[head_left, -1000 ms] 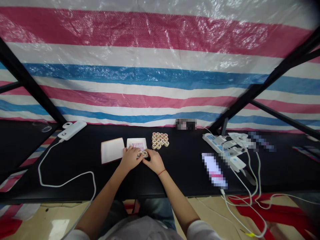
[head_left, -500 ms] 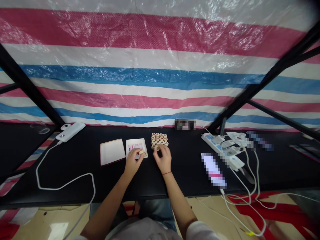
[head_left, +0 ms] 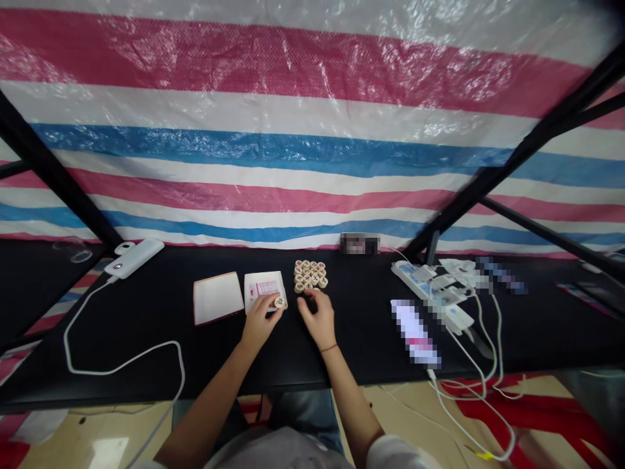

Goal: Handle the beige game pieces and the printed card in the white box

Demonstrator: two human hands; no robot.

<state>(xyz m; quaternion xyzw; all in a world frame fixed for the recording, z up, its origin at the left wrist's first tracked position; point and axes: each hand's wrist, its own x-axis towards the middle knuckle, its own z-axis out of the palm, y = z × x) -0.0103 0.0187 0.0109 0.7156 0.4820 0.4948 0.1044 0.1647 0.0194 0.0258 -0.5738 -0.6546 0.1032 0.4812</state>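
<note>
Turned from edge-on to marked side showing, at the fingertips of the left hand (head_left: 257, 320), a round piece (head_left: 280, 302); shifted slightly back towards the near side of the table (head_left: 364, 312), the right hand (head_left: 319, 320). Pinched between left thumb and fingers, quite securely as it seems, and held over the near right corner of the white box (head_left: 264, 275), with the printed paper (head_left: 263, 288) partly covered by the fingers. Loosely opened on the right side, with thumb apart from the fingers, just at the near edge of the block of pieces (head_left: 306, 277); cannot tell if touching the nearest one, half hidden behind the fingertips. Set close together in rows, with red marks on the far ones and dark marks on the near ones. Added to the nearest row since the first frame, one more piece next to the two of before; to judge from this, released there by the right hand, leaving it free. Lying just left of the box, the shallow lid (head_left: 218, 298), with pale inside upwards. Further off to the right, a phone (head_left: 414, 331) and a power strip (head_left: 401, 269) with cables.
</note>
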